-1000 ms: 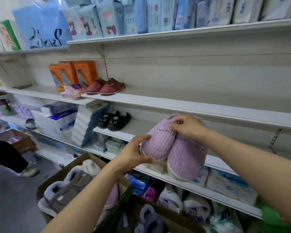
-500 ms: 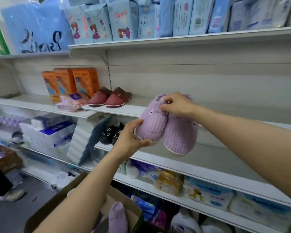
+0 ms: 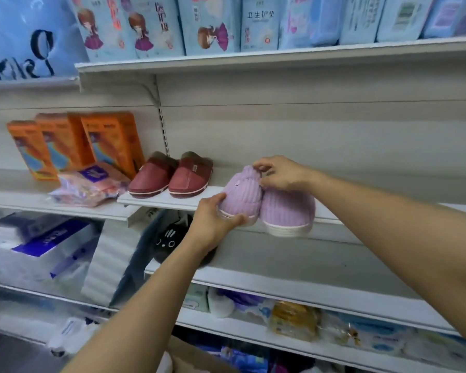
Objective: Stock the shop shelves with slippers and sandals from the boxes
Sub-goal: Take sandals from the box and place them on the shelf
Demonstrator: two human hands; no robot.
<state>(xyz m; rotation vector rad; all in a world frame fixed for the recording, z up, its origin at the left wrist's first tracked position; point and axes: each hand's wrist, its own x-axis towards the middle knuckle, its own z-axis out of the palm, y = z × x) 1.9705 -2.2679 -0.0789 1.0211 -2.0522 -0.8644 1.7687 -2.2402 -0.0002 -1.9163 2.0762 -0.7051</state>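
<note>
A: Lilac ribbed slippers point(image 3: 267, 204), one pair, head view. Both are at the front edge of the middle shelf point(image 3: 172, 199), toes pointing out toward the camera, white soles overhanging the lip.

B: Hands?

A: Left hand point(image 3: 213, 220) grips the toe of the left-side slipper, thumb on top of the ribbed upper, fingers point(image 3: 237, 219) curled under the sole. Right hand point(image 3: 280, 175) is at the heel end, its fingertips pinching the collar of the same slipper where the two meet.

B: The other slipper of the pair?

A: Just under and right of the right hand's fingers, pressed against its mate. Cannot tell whether it rests fully on the shelf.

B: What's left of the left hand's thumb?

A: Pair of dark red clog slippers point(image 3: 170, 176) on the same shelf, side by side, near but apart from the lilac pair. Further left, three upright orange boxes point(image 3: 76, 144) and a pink plastic-wrapped pack point(image 3: 89, 188) lying flat.

B: Below the fingers?

A: Black cat-face slippers point(image 3: 170, 239) on the next shelf down, partly hidden behind the left wrist. Above, a row of pale blue packets point(image 3: 210, 22) on the top shelf.
</note>
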